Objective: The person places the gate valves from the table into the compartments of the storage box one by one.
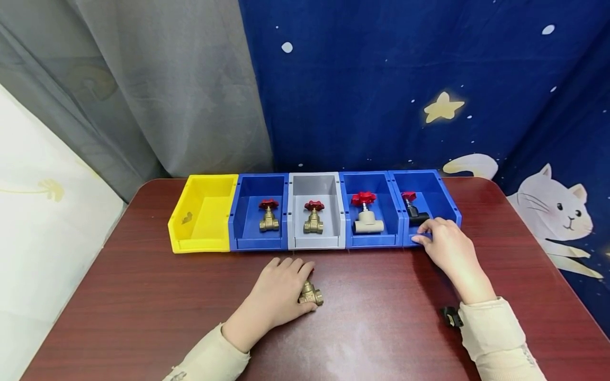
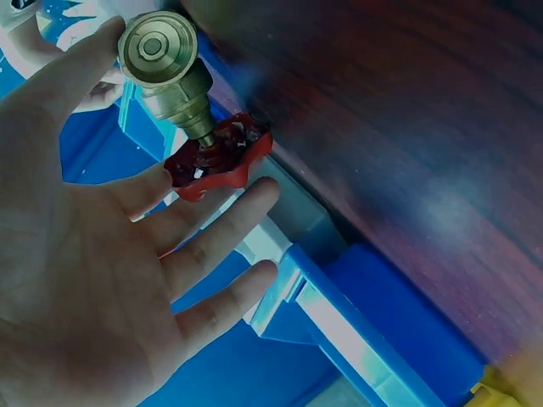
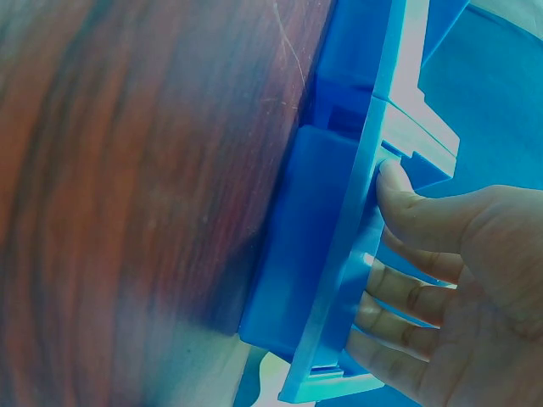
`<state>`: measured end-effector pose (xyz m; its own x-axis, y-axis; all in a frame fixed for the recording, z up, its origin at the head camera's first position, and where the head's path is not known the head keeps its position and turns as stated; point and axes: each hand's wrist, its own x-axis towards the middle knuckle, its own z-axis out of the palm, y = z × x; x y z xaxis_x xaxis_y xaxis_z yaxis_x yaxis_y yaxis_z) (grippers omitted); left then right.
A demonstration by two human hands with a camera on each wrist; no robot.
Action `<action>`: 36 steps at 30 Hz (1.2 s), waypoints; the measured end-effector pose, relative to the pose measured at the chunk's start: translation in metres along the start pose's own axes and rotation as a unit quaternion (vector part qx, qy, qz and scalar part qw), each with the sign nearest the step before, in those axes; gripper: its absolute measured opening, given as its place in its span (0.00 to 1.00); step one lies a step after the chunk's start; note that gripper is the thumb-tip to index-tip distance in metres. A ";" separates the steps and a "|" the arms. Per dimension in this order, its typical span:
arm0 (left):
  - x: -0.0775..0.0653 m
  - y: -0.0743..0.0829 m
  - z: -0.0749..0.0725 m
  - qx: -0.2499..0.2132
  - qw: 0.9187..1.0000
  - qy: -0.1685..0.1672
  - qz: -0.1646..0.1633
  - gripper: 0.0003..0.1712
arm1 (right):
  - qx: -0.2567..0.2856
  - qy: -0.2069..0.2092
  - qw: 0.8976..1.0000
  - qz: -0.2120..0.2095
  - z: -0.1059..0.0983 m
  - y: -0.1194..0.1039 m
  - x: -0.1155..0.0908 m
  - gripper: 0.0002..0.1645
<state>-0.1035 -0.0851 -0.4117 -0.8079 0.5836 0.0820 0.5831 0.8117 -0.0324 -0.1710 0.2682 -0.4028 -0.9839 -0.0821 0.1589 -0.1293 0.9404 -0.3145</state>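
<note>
My left hand (image 1: 281, 288) holds a brass valve (image 1: 312, 295) with a red handwheel over the table, in front of the bins. In the left wrist view the thumb is at the round end of the valve body (image 2: 159, 47), and the index finger is by the red handwheel (image 2: 219, 157); the other fingers are spread. My right hand (image 1: 450, 246) is at the front lip of the rightmost blue bin (image 1: 431, 182). Its thumb overlaps the rim in the right wrist view, its fingers extended and loose. Behind the fingertips, a black valve (image 1: 418, 217) with a red handwheel lies inside that bin.
A yellow bin (image 1: 204, 245) stands at the row's left end. Brass valves stand in a blue bin (image 1: 259, 244) and a grey bin (image 1: 316, 243); another blue bin (image 1: 374, 242) holds a beige valve (image 1: 368, 222). A small black object (image 1: 451, 317) is beside the right sleeve.
</note>
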 end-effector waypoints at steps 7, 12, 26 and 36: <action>0.000 0.003 0.001 -0.017 0.999 -0.037 -0.013 0.52 | -0.001 -0.001 1.000 -0.003 0.000 0.000 0.001 0.11; 0.001 0.004 0.003 -0.013 0.999 -0.045 -0.012 0.57 | 0.002 -0.001 1.000 -0.001 0.000 0.000 0.000 0.11; 0.004 0.004 0.002 -0.003 0.999 -0.032 -0.001 0.53 | -0.001 0.003 1.000 -0.002 0.000 0.000 0.001 0.11; 0.006 0.002 0.004 -0.012 1.000 -0.023 0.005 0.44 | -0.001 -0.004 1.000 0.000 0.000 -0.001 0.001 0.12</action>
<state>-0.1071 -0.0802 -0.4148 -0.8048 0.5925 0.0357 0.5926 0.8055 -0.0086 -0.1713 0.2675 -0.4022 -0.9850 -0.0839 0.1508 -0.1280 0.9413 -0.3123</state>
